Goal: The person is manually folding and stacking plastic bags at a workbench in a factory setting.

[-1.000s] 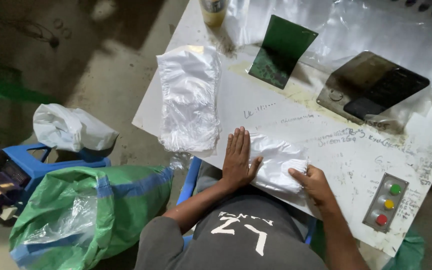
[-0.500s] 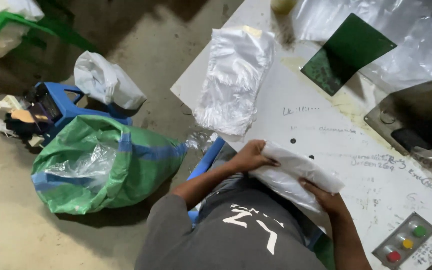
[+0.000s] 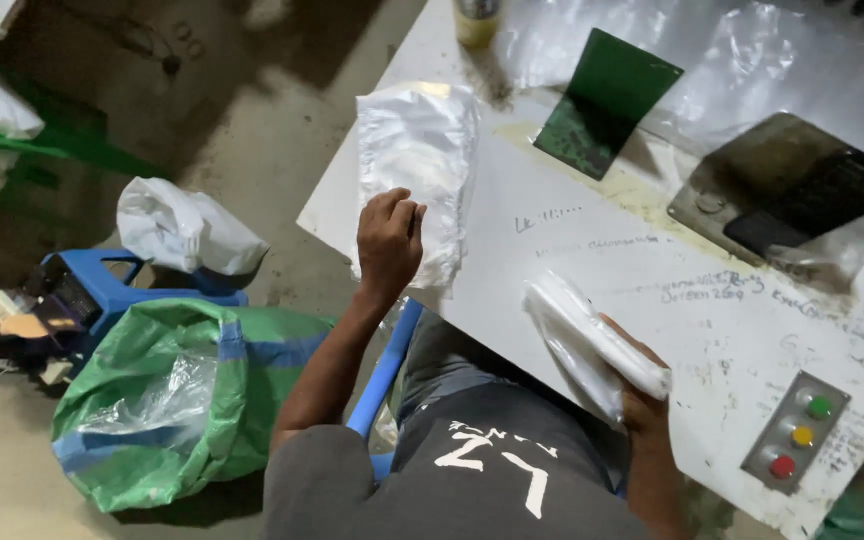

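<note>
Left hand (image 3: 389,238): fingers curled and pinched on the near edge of the stack of clear plastic bags (image 3: 417,170), which lies flat on the surface (image 3: 592,260) just beyond the knuckles.
Right hand (image 3: 637,395): closed around a folded white bundle (image 3: 592,345), held up at the near edge of the surface, well apart from the left hand.
Slip risk: several slick bags could be dragged off at once, since the stack overhangs the edge under the left hand.
Drop risk: the bundle could unfold, being gripped at one end only.
Below the left hand: a green sack (image 3: 172,400) on the floor, where anything slipping may land.
</note>
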